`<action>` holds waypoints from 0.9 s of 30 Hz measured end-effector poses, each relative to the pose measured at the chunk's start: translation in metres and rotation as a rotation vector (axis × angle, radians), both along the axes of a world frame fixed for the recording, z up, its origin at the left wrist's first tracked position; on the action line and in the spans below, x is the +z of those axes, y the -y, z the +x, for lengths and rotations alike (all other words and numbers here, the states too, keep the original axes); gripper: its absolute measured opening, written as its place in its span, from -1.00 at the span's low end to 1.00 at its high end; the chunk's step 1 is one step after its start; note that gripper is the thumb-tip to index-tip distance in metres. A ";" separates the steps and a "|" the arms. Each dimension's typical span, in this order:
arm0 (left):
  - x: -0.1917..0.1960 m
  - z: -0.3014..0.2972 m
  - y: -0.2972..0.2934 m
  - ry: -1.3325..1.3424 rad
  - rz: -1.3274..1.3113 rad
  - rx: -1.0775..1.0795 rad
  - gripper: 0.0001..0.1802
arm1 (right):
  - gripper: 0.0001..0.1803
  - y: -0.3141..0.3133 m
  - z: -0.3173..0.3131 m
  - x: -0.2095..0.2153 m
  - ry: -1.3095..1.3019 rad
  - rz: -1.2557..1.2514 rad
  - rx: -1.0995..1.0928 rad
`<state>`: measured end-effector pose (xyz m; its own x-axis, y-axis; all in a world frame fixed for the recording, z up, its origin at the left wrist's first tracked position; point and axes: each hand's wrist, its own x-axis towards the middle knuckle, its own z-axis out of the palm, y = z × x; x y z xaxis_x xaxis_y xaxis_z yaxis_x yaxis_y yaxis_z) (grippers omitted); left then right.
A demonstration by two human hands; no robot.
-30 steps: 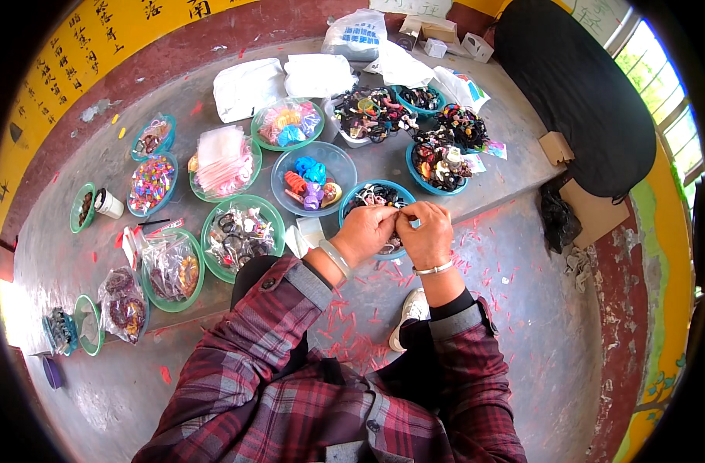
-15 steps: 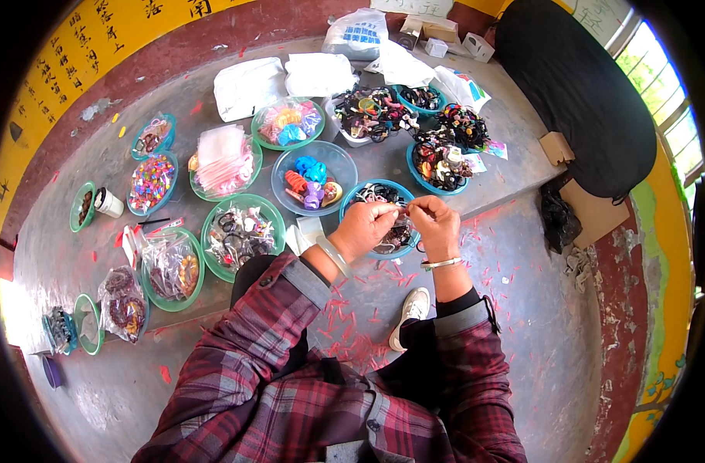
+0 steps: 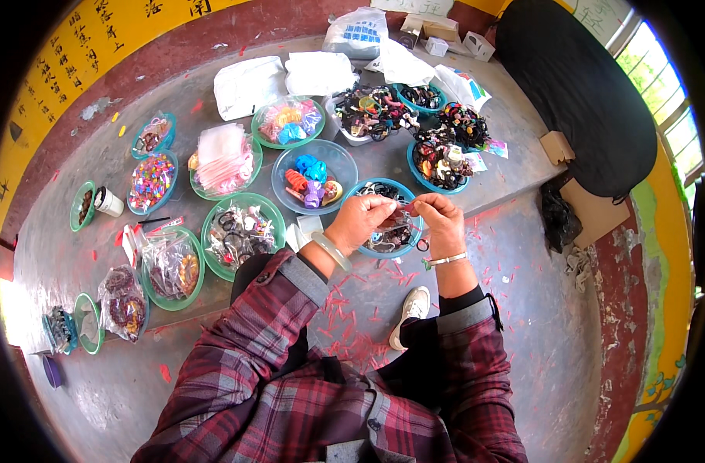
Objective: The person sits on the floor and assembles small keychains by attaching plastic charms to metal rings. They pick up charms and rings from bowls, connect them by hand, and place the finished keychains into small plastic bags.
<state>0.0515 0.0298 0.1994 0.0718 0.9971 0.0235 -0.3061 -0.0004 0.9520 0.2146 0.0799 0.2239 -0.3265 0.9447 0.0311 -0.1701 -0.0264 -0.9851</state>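
Note:
My left hand (image 3: 360, 221) and my right hand (image 3: 439, 218) meet over a blue bowl (image 3: 387, 251) holding dark hair ties. Between their fingertips they pinch a small packet with a red strip (image 3: 403, 208). Its exact contents are too small to tell. A pale bangle sits on my left wrist and a thin bracelet on my right. Both forearms wear plaid sleeves.
Several green and blue bowls of hair accessories cover the grey ledge: hair clips in a clear blue bowl (image 3: 314, 177), small clear bags in a green bowl (image 3: 223, 158), and dark ties in a teal bowl (image 3: 445, 158). White plastic bags (image 3: 248, 85) lie behind. Red scraps litter the floor by my white shoe (image 3: 409, 312).
Both hands have lifted slightly off the blue bowl and pulled a little apart, now holding the small packet between them.

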 end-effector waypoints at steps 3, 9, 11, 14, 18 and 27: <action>0.006 0.000 0.002 0.041 -0.019 -0.005 -0.72 | -0.95 -0.002 0.004 0.000 0.002 -0.006 0.012; 0.006 -0.004 0.001 0.081 -0.087 0.005 -0.70 | -0.94 -0.008 0.012 0.004 0.022 -0.001 -0.019; 0.001 -0.008 -0.001 0.079 -0.130 0.042 -0.70 | -0.94 -0.019 0.023 -0.002 0.038 0.012 -0.050; 0.002 -0.011 0.000 0.072 -0.158 0.097 -0.71 | -0.94 -0.036 0.047 -0.003 0.108 -0.040 -0.119; 0.001 -0.012 -0.001 0.083 -0.158 0.160 -0.73 | -0.89 -0.058 0.089 -0.022 0.362 -0.012 -0.199; 0.000 -0.010 -0.001 0.094 -0.142 0.131 -0.75 | -0.83 -0.078 0.165 -0.071 0.898 0.142 -0.342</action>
